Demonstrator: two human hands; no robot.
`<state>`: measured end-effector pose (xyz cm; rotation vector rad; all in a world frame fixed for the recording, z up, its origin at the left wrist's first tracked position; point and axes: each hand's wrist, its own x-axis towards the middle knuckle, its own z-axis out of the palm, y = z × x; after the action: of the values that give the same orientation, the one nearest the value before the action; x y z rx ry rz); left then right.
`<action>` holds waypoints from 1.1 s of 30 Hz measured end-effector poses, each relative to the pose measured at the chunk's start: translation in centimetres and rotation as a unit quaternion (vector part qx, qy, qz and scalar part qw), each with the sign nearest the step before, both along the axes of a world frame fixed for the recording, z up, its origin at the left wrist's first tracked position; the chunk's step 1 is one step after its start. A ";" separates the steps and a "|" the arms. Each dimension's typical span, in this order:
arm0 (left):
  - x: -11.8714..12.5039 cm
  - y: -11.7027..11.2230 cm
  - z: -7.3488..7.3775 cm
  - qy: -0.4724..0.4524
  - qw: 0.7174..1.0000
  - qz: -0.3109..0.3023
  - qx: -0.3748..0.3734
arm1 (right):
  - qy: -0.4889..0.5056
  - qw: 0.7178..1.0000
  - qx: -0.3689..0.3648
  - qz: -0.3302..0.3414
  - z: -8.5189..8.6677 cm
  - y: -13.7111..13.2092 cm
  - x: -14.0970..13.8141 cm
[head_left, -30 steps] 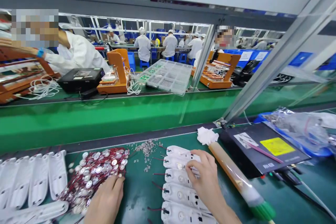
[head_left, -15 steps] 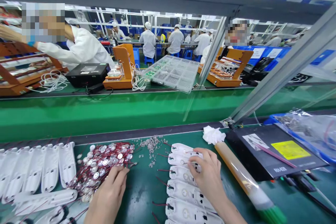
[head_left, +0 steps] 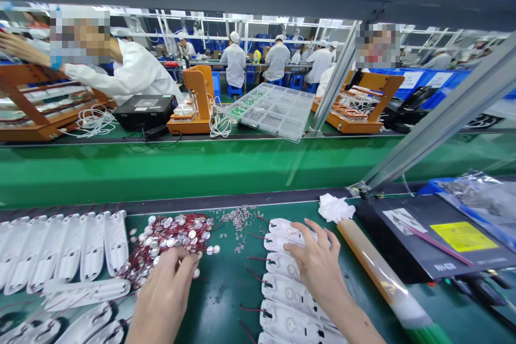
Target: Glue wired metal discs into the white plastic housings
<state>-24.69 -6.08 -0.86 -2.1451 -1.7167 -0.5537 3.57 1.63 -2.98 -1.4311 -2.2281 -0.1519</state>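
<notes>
**Green table, both hands on parts**

Green matting covers the table [head_left: 226, 285] in front of me, on a busy assembly line. My left hand [head_left: 163, 301] lies at the near edge of a heap of small round silver discs with thin red wires [head_left: 173, 236]; its fingertips touch the discs, and I cannot tell whether that grip has closed on one. My right hand [head_left: 320, 271] rests with fingers spread and slack over a column of white oblong plastic housings [head_left: 282, 295], each with a round disc set in it and a red wire trailing off to the left. The fingertips press on the second housing from the far end, and this grip is wide, holding nothing.

Just beyond the heap lies a scatter of tiny grey metal bits [head_left: 237, 217]. To the left, a row of empty white plastic shells [head_left: 60, 250] lies side by side, with more of them loose nearer to me. To the right of the housings lies a long clear-wrapped brush handle with a green end [head_left: 379, 279], a crumpled white tissue [head_left: 334, 208] at its far tip. Beside that sits a flat black device with a yellow label [head_left: 439, 236], a clear plastic bag [head_left: 479, 201] behind it.

Across the bright green conveyor belt [head_left: 201, 169], a person in a white coat [head_left: 129, 72] reaches towards an orange wooden rack [head_left: 44, 113], near a clear compartment tray [head_left: 270, 113].
</notes>
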 end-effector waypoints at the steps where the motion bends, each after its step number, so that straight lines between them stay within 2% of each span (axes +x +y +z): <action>1: 0.0 0.0 0.1 0.002 1.000 0.000 0.003 | -0.004 1.000 0.002 0.000 0.0 0.0 -0.1; 5: 0.1 -0.3 0.9 -0.018 1.000 -0.014 0.021 | 0.011 1.000 0.009 0.003 0.5 0.1 0.1; 9: 0.8 -1.0 1.9 -0.055 0.995 -0.079 0.029 | 0.100 0.993 0.058 0.017 3.1 -0.7 -0.1; 10: 1.2 -1.2 2.2 -0.066 0.992 -0.108 0.021 | 0.119 0.990 0.060 0.045 4.0 -1.1 -0.5; 12: 2.3 -1.4 2.5 -0.093 0.980 -0.173 0.025 | 0.131 0.980 0.047 0.142 5.8 -2.2 -1.8; 14: 3.7 -1.5 2.6 -0.125 0.965 -0.225 0.050 | 0.098 0.964 0.020 0.247 6.9 -3.4 -3.3; 15: 4.4 -1.5 2.5 -0.140 0.958 -0.242 0.062 | 0.083 0.957 0.008 0.278 7.2 -4.0 -4.1; 18: 5.8 -1.6 2.2 -0.176 0.945 -0.257 0.097 | 0.096 0.952 -0.013 0.290 6.6 -5.0 -5.2; 22: 6.3 -2.0 2.4 -0.198 0.942 -0.237 0.135 | 0.116 0.945 -0.032 0.305 4.7 -5.3 -4.4; 26: 5.9 -2.1 2.8 -0.104 0.953 -0.277 0.064 | 0.112 0.946 -0.067 0.298 3.7 -5.6 -3.5; 28: 5.4 -1.6 2.2 -0.090 0.963 -0.255 0.009 | 0.109 0.953 -0.056 0.278 3.6 -5.6 -3.1; 31: 4.1 -0.1 0.2 -0.097 0.986 -0.117 -0.064 | 0.113 0.970 -0.018 0.217 3.8 -5.0 -1.6; 33: 3.3 1.2 -1.2 -0.096 0.991 -0.045 -0.082 | 0.115 0.979 0.006 0.168 3.8 -4.3 -0.1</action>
<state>-21.34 -4.91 -2.08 -2.3617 -1.8292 -0.6840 3.45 -2.68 0.79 -0.9889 -2.2293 0.1079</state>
